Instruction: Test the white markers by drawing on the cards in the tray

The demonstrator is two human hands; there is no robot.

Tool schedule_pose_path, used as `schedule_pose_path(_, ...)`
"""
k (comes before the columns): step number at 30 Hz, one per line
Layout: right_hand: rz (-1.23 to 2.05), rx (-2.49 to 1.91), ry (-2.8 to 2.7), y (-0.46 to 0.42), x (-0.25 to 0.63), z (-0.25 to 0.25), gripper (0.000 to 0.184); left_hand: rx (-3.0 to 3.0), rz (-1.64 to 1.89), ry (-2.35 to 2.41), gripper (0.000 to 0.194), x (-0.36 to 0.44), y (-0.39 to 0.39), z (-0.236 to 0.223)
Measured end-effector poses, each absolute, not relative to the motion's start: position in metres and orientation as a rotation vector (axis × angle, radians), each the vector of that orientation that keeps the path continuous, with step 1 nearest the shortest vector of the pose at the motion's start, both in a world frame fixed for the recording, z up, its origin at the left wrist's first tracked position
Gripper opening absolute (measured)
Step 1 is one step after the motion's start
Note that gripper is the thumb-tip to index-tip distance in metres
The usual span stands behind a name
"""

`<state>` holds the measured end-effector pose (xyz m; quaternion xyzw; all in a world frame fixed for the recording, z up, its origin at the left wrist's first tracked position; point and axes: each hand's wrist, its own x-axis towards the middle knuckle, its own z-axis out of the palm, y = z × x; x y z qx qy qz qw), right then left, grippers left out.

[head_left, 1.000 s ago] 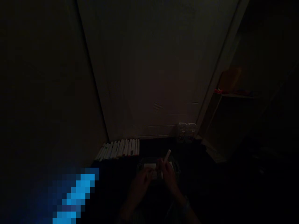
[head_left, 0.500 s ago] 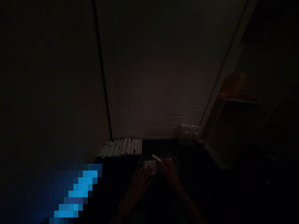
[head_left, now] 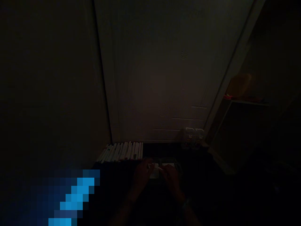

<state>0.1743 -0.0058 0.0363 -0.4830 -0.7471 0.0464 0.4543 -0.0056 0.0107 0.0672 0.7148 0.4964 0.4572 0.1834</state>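
The scene is very dark. A white marker [head_left: 154,165] lies roughly level between my two hands. My left hand [head_left: 141,172] is closed around its left end, and my right hand [head_left: 171,175] pinches the right end. Just below is an open case [head_left: 179,168] with dim, see-through-looking edges. A white sheet or card [head_left: 154,174] shows in its left half, and another white piece [head_left: 168,164] in the right half, partly covered by my right hand.
Several white markers [head_left: 124,151] stand side by side in a row at the back left. Two clear containers [head_left: 194,138] sit by the wall panel [head_left: 152,94] at the back right. A shelf [head_left: 249,102] with an orange object [head_left: 240,84] is to the right.
My left hand has lifted from the white sheet and closed on the marker's left end. The marker has tipped from slanted to nearly level. The view has shifted slightly.
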Motion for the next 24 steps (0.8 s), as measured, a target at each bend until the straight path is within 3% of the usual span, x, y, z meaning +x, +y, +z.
schedule_pose_path(10,0.039,-1.312,-1.722,-0.012,0.173,0.043,0.021,1.748,1.297,1.371,0.034,-0.016,0.006,0.048)
schedule_pose_path(17,0.086,-1.306,-1.635,-0.012,0.175,0.040,0.032,1.839,1.270,1.351,0.030,-0.011,0.004,0.046)
schedule_pose_path(24,0.130,-1.295,-1.601,-0.011,0.174,0.040,0.030,1.957,1.225,1.528,0.034,-0.015,0.012,0.032)
